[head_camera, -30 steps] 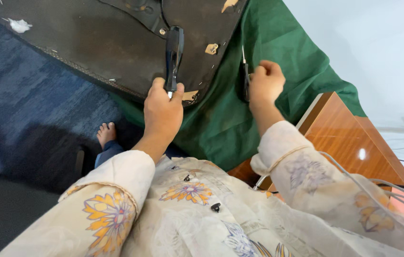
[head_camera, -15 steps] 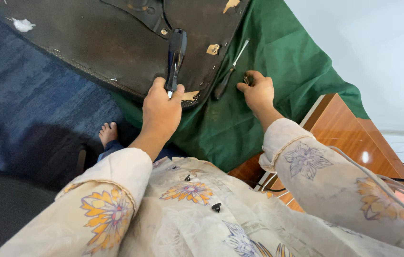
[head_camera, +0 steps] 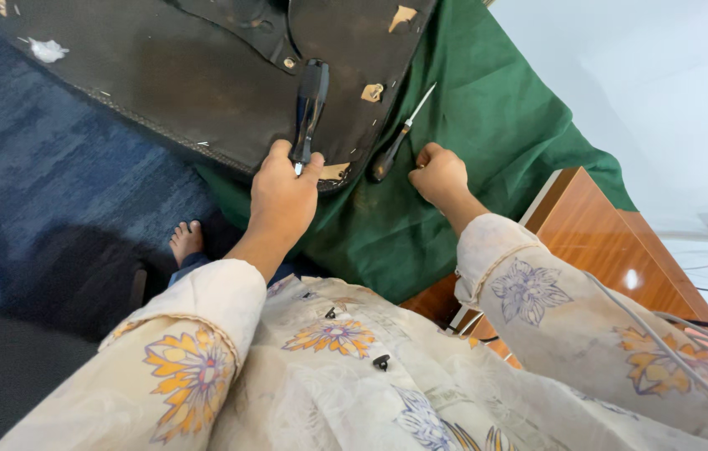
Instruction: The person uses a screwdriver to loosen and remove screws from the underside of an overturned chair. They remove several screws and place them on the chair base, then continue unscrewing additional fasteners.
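Observation:
A worn black seat panel (head_camera: 162,75) with tan torn patches lies on a green cloth (head_camera: 496,108). My left hand (head_camera: 285,196) is closed around the near end of a black handle (head_camera: 310,104) that lies on the panel's front edge. A screwdriver (head_camera: 400,138) with a dark grip and a thin metal shaft rests on the cloth beside the panel. My right hand (head_camera: 437,175) is curled into a fist on the cloth just right of the screwdriver's grip, not holding it. Whether something small sits inside the fist cannot be seen.
The cloth drapes over a polished wooden table (head_camera: 613,242) at the right. Blue carpet (head_camera: 53,167) lies below at the left, with my bare foot (head_camera: 185,238) on it. Grey cables (head_camera: 696,326) run across my right sleeve.
My right hand laid the screwdriver down on the green cloth, then drew back toward me and closed into a fist. My left hand kept its hold on the black handle.

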